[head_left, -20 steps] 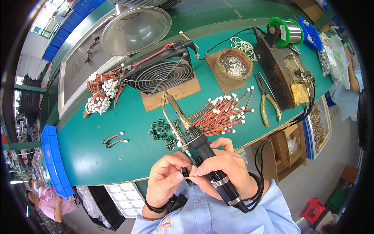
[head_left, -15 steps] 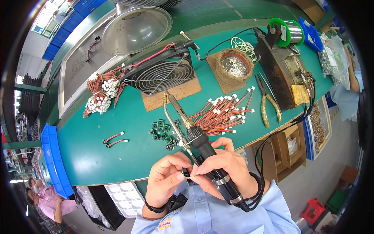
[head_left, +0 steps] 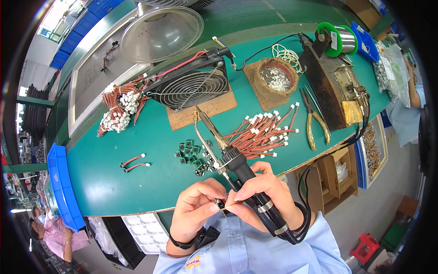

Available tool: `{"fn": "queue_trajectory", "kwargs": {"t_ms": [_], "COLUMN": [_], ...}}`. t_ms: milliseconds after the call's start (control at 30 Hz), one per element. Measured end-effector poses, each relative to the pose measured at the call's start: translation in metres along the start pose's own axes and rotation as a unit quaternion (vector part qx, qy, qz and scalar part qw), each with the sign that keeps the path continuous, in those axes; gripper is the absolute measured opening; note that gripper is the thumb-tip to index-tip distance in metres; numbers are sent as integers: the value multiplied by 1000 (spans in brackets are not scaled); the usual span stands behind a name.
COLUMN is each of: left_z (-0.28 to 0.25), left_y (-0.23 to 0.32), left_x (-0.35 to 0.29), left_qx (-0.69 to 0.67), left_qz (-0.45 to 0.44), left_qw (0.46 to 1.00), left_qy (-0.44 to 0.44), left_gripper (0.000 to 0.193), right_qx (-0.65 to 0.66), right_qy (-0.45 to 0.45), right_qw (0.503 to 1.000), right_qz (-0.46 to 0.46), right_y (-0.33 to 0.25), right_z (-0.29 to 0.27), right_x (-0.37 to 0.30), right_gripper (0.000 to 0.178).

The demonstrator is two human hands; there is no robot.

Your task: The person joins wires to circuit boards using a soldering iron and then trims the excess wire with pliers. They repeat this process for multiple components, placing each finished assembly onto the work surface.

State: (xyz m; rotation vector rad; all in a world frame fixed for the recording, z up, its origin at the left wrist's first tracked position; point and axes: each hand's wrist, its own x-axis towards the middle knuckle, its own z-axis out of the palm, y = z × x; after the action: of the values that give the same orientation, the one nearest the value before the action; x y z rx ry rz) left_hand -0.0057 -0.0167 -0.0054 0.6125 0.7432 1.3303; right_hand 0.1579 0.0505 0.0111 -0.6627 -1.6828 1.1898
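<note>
I have the left hand [head_left: 195, 208] pinching a small black part [head_left: 220, 203] by the bench's [head_left: 105, 194] near edge. The right hand [head_left: 269, 194] wraps a soldering iron [head_left: 240, 166], its long body pointing at the far edge. Its fingertips touch beside the part; I can't tell what they pinch. Toward the far edge, a round pot [head_left: 293, 83] holds silvery bits [head_left: 275, 77].

Over the left of the bench [head_left: 98, 185] a hand has broad room, with two short wire leads [head_left: 133, 159] midway. The wire bundle [head_left: 119, 109] and fan [head_left: 191, 89] block the far side; a narrow lane parts the fan from the round pot [head_left: 277, 92]. The soldering iron [head_left: 242, 169] slants across the near middle, and loose leads [head_left: 258, 137] crowd its right.
</note>
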Motion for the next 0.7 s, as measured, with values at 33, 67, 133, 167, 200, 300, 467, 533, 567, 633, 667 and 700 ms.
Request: {"fn": "queue_trajectory", "kwargs": {"t_ms": [33, 67, 133, 167, 200, 300, 467, 533, 567, 633, 667, 700], "left_z": [0, 0, -1, -1, -2, -1, -2, 0, 1, 1, 1, 0], "left_y": [0, -1, -1, 0, 0, 2, 5, 6, 7, 7, 7, 6], "left_x": [0, 0, -1, -1, -1, -2, -2, 0, 1, 3, 2, 2], "left_qx": [3, 5, 12, 19, 25, 24, 22, 31, 41, 51, 56, 60], "left_qz": [4, 7, 9, 11, 13, 6, -21, -18, -15, -11, -5, 2], "left_qw": [1000, 1000, 1000, 1000, 1000, 1000, 1000, 999, 999, 999, 998, 998], "left_qy": [1, 1, 3, 4, 5, 3, 3, 2, 2, 1, 1, 0], "left_gripper": [14, 14, 14, 14, 14, 14, 14, 14, 14, 14, 15, 15], "right_qx": [2, 4, 0, -4, -8, -8, -13, -11, -9, -8, -11, -14], "right_qy": [1, 1, -1, -2, -4, -18, -56, -60, -63, -67, -59, -50], "right_qw": [1000, 1000, 1000, 1000, 1000, 1000, 998, 998, 998, 998, 998, 999], "right_qz": [-2, -3, -3, -4, -4, 3, -5, -7, -8, -10, -8, -6], "right_y": [0, 0, 0, 0, -1, 0, 0, 2, 3, 4, 4, 4], "right_z": [0, 1, 1, 1, 1, 0, -5, -6, -7, -8, -7, -7], "right_x": [0, 0, 0, 1, 1, 1, 6, 7, 7, 8, 7, 7], "right_gripper": [30, 30, 30, 30, 30, 30, 31, 31, 31, 32, 32, 33]}}
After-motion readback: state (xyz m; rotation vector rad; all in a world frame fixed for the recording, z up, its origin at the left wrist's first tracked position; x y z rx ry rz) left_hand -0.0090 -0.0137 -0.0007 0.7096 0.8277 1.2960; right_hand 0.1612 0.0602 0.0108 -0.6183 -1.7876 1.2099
